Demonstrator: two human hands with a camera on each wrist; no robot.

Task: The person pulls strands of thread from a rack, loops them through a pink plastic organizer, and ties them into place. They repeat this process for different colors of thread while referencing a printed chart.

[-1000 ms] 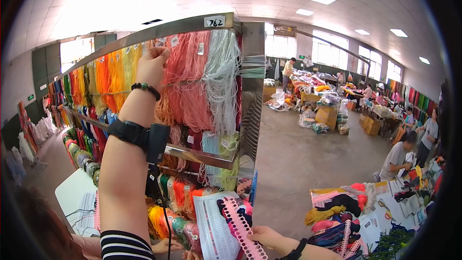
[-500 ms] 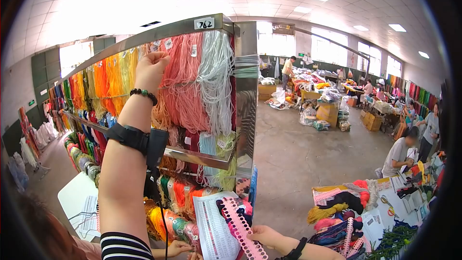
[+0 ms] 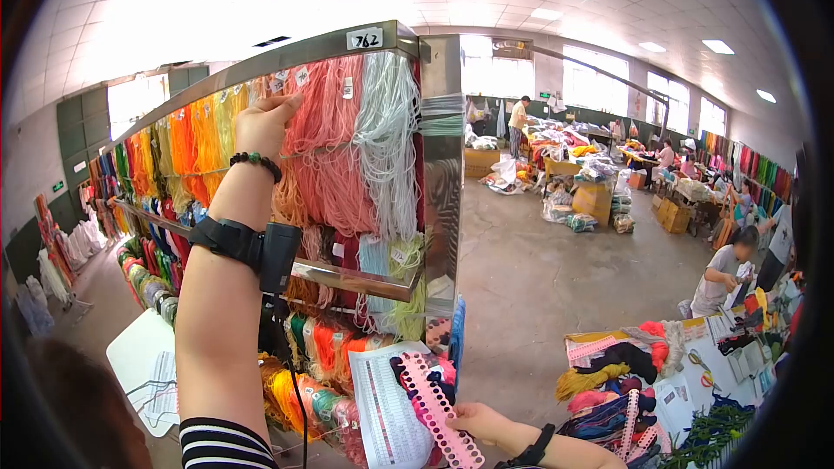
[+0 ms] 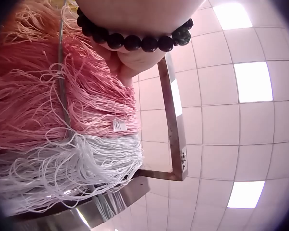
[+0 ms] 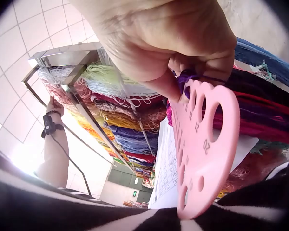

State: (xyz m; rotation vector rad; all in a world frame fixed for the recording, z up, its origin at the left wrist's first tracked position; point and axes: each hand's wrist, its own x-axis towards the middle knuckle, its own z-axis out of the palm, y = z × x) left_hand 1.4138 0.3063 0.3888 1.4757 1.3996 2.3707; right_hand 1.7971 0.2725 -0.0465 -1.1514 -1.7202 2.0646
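Note:
My left hand [image 3: 262,126] reaches up to the hanging skeins, its thumb and fingers pinching the pink thread [image 3: 339,165] near its top. In the left wrist view, the curled fingers meet the pink strands [image 4: 96,91], above a small paper tag [image 4: 119,126]. Low in front, my right hand [image 3: 482,422] grips a pink perforated thread card [image 3: 426,399] by its edge. Numbers run beside the card's holes in the right wrist view, and dark purple thread [image 5: 185,77] is looped through near my fingertips. A printed sheet [image 3: 380,421] lies behind the card.
The metal rack [image 3: 395,39] marked 762 carries pale blue skeins [image 3: 387,148] beside the pink. More bundles [image 3: 317,408] lie below. At right stands a table with thread and scissors [image 3: 700,369]; several people work farther back. Someone's dark hair [image 3: 78,399] shows lower left.
My left hand has shifted slightly right along the skeins, toward the tagged pink ones. Another person's hands below my left arm have gone out of sight. My right hand keeps its hold.

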